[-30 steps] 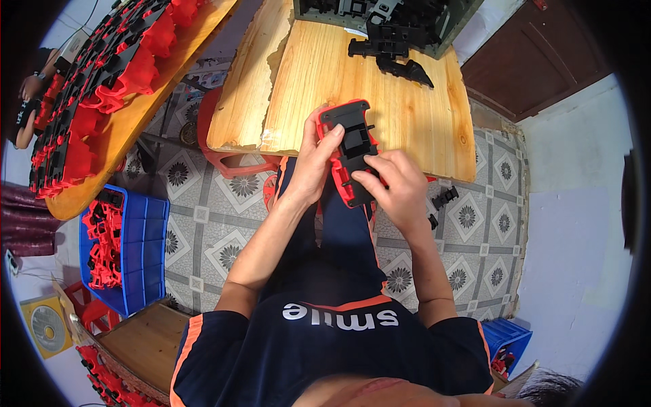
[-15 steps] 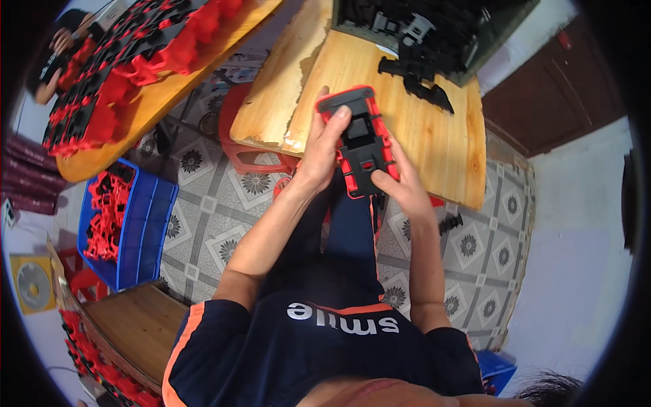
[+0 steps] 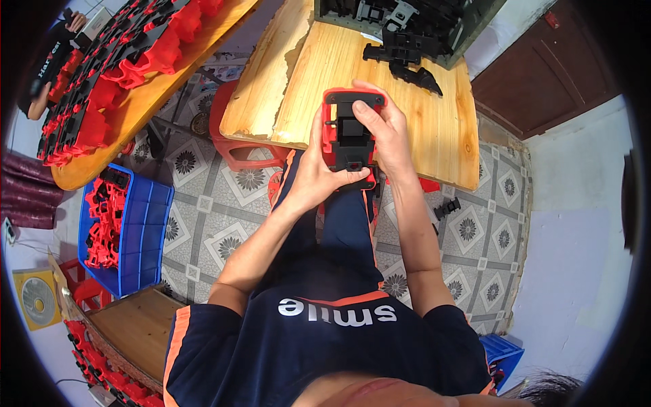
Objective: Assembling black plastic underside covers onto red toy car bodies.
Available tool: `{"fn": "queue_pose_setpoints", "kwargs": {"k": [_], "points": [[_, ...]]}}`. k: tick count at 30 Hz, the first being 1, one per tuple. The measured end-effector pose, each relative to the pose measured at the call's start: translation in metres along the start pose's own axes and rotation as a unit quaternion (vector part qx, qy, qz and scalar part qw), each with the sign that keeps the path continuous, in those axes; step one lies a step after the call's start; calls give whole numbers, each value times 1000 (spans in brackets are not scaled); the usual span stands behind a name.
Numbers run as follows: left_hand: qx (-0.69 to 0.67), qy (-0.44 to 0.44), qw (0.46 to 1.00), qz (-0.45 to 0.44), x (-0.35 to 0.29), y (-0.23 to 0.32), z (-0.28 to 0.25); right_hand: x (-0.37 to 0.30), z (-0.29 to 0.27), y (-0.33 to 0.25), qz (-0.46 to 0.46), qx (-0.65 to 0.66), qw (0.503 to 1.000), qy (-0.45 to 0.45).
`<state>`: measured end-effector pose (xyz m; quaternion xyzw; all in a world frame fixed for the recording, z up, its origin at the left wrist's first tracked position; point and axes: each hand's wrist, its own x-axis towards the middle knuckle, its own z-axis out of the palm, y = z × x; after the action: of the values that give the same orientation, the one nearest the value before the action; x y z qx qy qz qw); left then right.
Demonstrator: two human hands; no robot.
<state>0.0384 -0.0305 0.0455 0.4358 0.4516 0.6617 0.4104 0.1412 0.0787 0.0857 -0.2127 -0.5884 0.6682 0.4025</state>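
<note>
Both my hands hold a long red-and-black plastic part [image 3: 351,127] above my lap, in front of the near edge of the wooden table. It has a red rim and a black inner frame; its exact kind does not show. My left hand [image 3: 315,173] grips the left side and near end, its thumb lying across the black piece at that end. My right hand [image 3: 390,136] wraps the right side and far end, its thumb on the black face. Some fingers of both hands are hidden behind the part.
Black plastic pieces [image 3: 407,64] lie on the wooden table [image 3: 420,142] by a dark bin [image 3: 475,34]. Rows of red-and-black parts [image 3: 122,74] cover a table at left. A blue crate [image 3: 146,230] of red pieces stands below, near a red stool [image 3: 227,146]. Another person stands far left.
The plastic part has gone from tilted to nearly straight. My left thumb has moved from its far end to its near end, and my right thumb from near to far.
</note>
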Motion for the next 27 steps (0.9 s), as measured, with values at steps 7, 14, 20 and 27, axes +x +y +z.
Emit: {"fn": "queue_pose_setpoints", "kwargs": {"k": [7, 14, 20, 27], "points": [[109, 176, 975, 85, -34, 32, -15, -10, 14, 2, 28, -38, 998, -42], [186, 582, 569, 551, -82, 167, -183, -40, -35, 51, 18, -125, 992, 19], [148, 674, 617, 379, -158, 281, -461, -69, -37, 62, 87, -165, 980, 62], [103, 681, 711, 141, -160, 311, -598, 8, 65, -22, -84, -284, 954, -50]]}}
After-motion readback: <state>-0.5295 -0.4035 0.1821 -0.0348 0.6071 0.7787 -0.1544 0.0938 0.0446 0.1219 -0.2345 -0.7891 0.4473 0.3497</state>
